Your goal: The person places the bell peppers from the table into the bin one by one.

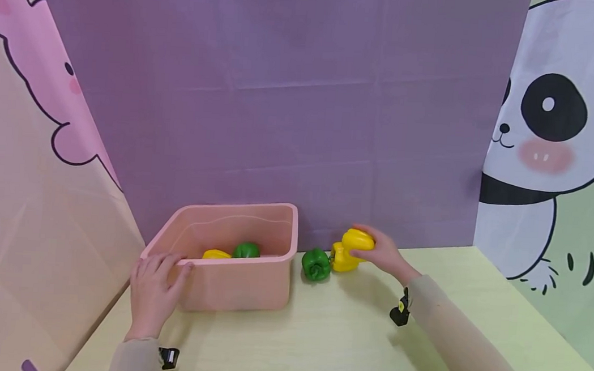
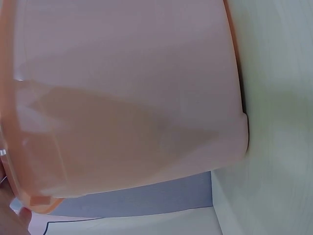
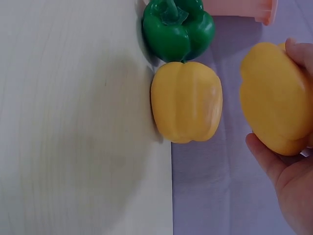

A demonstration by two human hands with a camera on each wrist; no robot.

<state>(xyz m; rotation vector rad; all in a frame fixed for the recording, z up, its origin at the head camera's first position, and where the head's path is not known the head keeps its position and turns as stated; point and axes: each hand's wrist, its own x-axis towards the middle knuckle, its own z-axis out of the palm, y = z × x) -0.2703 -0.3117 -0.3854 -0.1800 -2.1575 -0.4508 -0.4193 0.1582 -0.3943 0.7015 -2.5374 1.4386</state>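
Note:
My right hand [image 1: 382, 252] grips a yellow pepper [image 1: 359, 238] just above the table; in the right wrist view the yellow pepper [image 3: 276, 98] sits between thumb and fingers. Below it a second yellow pepper [image 1: 342, 261] lies on the table, touching a green pepper [image 1: 316, 264]. The same pair shows as yellow pepper [image 3: 186, 101] and green pepper [image 3: 178, 28]. My left hand [image 1: 154, 290] holds the near left corner of a pink tub [image 1: 240, 287], fingers over its rim. Inside the tub lie a yellow pepper [image 1: 216, 254] and a green pepper [image 1: 246, 250]. The tub wall [image 2: 122, 98] fills the left wrist view.
The pale yellow table [image 1: 348, 342] meets a purple backdrop [image 1: 282, 94] behind. A pink cartoon panel [image 1: 22, 163] stands close on the left, a panda panel [image 1: 549, 144] on the right.

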